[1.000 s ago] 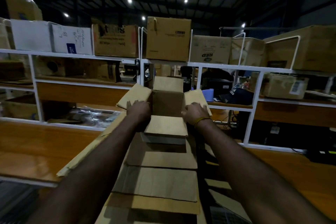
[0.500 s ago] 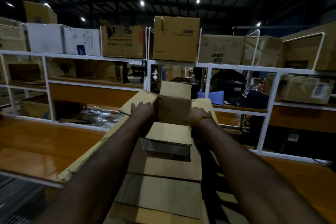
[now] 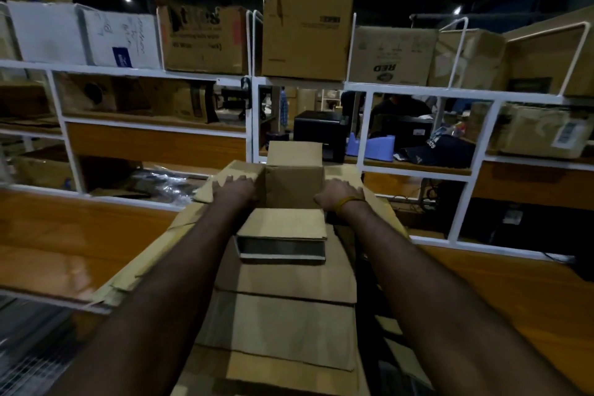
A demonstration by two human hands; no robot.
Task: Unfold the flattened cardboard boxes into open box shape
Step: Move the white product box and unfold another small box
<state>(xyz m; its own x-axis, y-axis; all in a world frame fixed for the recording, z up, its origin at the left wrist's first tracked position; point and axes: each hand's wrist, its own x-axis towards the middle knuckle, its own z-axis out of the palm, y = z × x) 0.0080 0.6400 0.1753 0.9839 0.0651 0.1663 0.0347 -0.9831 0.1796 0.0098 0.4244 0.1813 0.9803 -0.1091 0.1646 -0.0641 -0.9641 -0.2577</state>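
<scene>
A small brown cardboard box (image 3: 294, 190) stands open in box shape at arm's length, its four top flaps spread outward. My left hand (image 3: 236, 188) presses on the left flap and grips the box's left wall. On the right side, my right hand (image 3: 340, 196), with a yellow band at the wrist, holds the right flap and wall. The near flap (image 3: 284, 223) folds toward me. The box sits on a stack of flattened cardboard boxes (image 3: 283, 315) that runs down toward me between my forearms.
White metal shelving (image 3: 250, 106) full of cardboard boxes stands just behind the box. A wooden worktop (image 3: 64, 244) lies to the left and another (image 3: 514, 292) to the right. A blue tape dispenser (image 3: 373, 149) and a dark cap (image 3: 440, 148) rest on the right shelf.
The open box and both hands stay in the same hold. The view has shifted slightly, so the box sits a little farther right in the frame.
</scene>
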